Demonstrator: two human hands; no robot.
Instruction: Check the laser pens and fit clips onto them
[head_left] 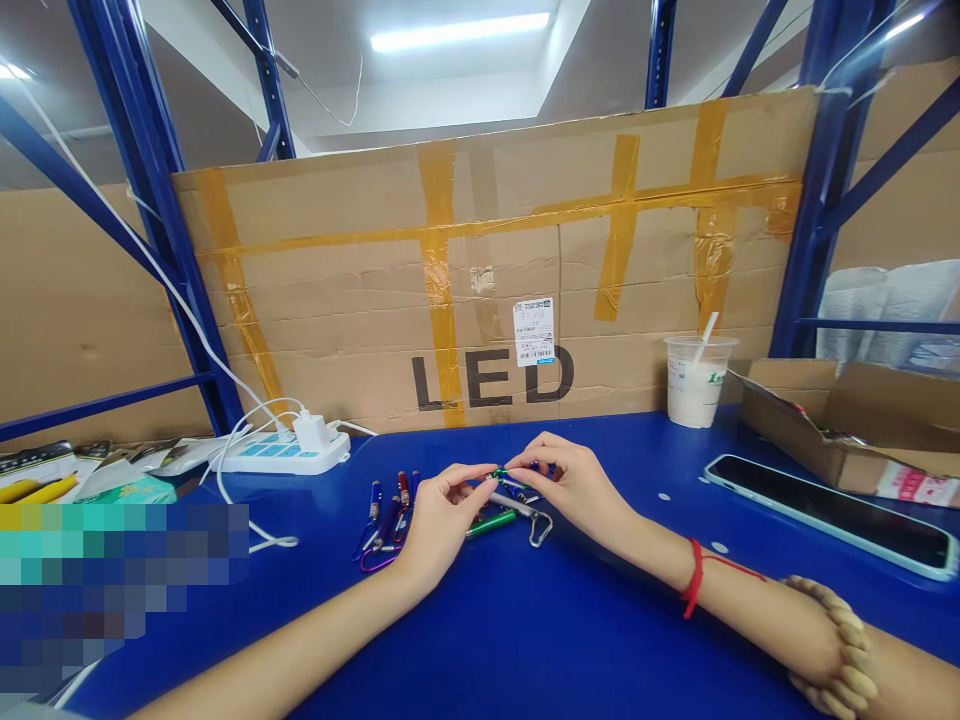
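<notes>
Fingertips of my left hand (448, 515) and my right hand (566, 480) meet over the blue table, both closed in a pinch on a small green piece (500, 473). Its exact kind is too small to make out. Just below the hands lie a green metal tube (491, 525) and a silver tube with a silver carabiner (540, 528). Several blue, red and purple tubes (388, 518) with clips are heaped beside my left hand, and that hand partly covers them. Other small tubes between the hands are partly hidden by the fingers.
A white power strip (292, 452) with cables stands at the back left. To the right are a lidded drink cup (696, 385) with a straw, a phone (832, 515) and an open cardboard box (847, 430). A cardboard panel (360, 300) closes off the table's back.
</notes>
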